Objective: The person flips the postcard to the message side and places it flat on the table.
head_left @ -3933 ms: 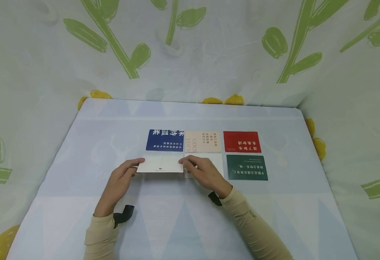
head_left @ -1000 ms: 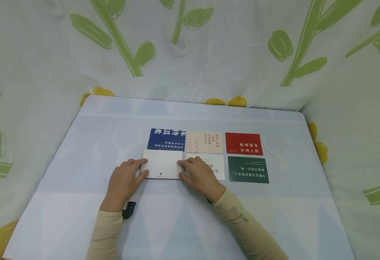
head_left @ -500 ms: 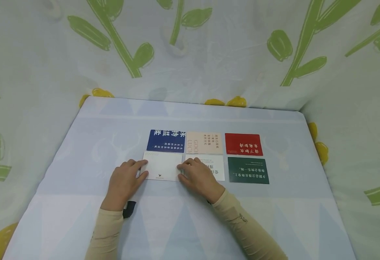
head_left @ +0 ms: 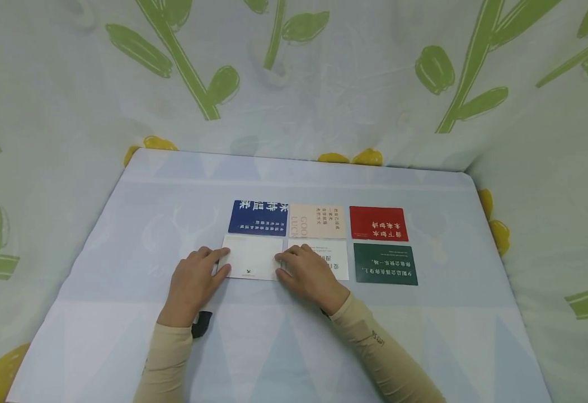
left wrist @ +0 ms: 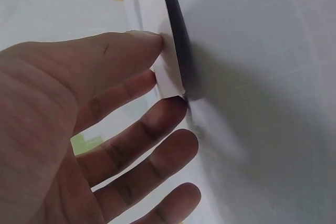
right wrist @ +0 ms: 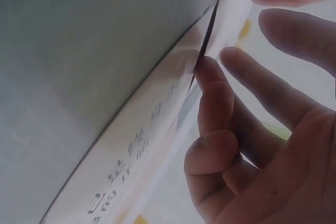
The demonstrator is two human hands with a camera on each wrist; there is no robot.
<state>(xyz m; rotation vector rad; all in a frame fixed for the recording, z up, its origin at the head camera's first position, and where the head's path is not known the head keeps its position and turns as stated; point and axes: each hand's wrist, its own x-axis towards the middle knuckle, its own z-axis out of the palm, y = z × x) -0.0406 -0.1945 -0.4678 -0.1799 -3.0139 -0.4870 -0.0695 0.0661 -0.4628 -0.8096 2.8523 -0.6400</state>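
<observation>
A mostly blank white postcard (head_left: 253,254) with a small dark mark near its front edge is between my hands in the head view. My left hand (head_left: 193,285) holds its left edge with thumb and fingertips. In the left wrist view, a dark strip and a shadow show along the edge of the postcard (left wrist: 167,66). My right hand (head_left: 311,274) holds its right edge, with the other fingers curled over a white postcard with writing (head_left: 340,257), partly hidden. Behind lie a blue postcard (head_left: 258,218) and a cream postcard (head_left: 316,221).
A red postcard (head_left: 378,224) and a green postcard (head_left: 385,264) lie at the right of the two rows. They rest on a table (head_left: 283,358) with a pale blue patterned cover. A leaf-printed curtain (head_left: 344,84) surrounds its back and sides.
From raised and tilted several seconds ago, the blank postcard has come down level in front of the blue one. Both hands moved with it; over the last half second they barely move.
</observation>
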